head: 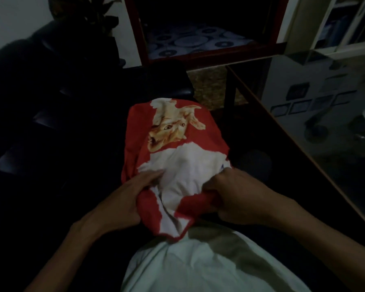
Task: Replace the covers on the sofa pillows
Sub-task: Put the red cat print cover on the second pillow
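Observation:
A red pillow cover [175, 131] printed with a golden dog and a white patch lies on my lap, bulging with a pillow inside. Its near end is bunched and wrinkled. My left hand [126, 199] grips the cover's near left edge, thumb on top and fingers curled under the fabric. My right hand [236, 197] is closed in a fist around the red edge at the near right. The pillow itself is hidden inside the cover.
A dark sofa [40, 123] fills the left side. A glass-topped table [325, 114] with a wooden edge runs along the right. A dark red wooden frame [209, 55] stands ahead. My pale shirt [209, 266] is at the bottom.

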`<state>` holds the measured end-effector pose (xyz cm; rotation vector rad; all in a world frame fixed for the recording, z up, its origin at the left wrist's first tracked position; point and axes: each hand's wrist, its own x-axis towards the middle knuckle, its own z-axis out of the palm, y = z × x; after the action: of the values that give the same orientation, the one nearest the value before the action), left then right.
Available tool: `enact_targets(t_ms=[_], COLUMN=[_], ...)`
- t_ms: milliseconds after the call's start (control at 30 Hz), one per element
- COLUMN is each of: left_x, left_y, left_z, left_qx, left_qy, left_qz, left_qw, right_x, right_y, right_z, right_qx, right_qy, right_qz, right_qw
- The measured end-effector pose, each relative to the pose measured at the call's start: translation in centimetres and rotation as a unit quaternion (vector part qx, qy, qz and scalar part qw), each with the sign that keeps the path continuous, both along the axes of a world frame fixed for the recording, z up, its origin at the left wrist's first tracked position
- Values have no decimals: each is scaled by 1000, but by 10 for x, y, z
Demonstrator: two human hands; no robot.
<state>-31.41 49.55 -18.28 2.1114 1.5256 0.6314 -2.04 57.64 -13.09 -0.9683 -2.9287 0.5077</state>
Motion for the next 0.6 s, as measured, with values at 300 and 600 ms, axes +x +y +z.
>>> enact_targets(t_ms=[300,600], left_x=[-8,-1], left_y=[-6,19], left_z=[15,68], left_qx=[-22,-166], left_qy=[-39,55], left_qz=[59,-22], left_qw=[997,984], right_x=[0,2], right_y=[13,15], right_z=[-2,-6], right_qx=[49,44], right_qy=[7,74], right_qz=[-30,3], right_qw=[998,996])
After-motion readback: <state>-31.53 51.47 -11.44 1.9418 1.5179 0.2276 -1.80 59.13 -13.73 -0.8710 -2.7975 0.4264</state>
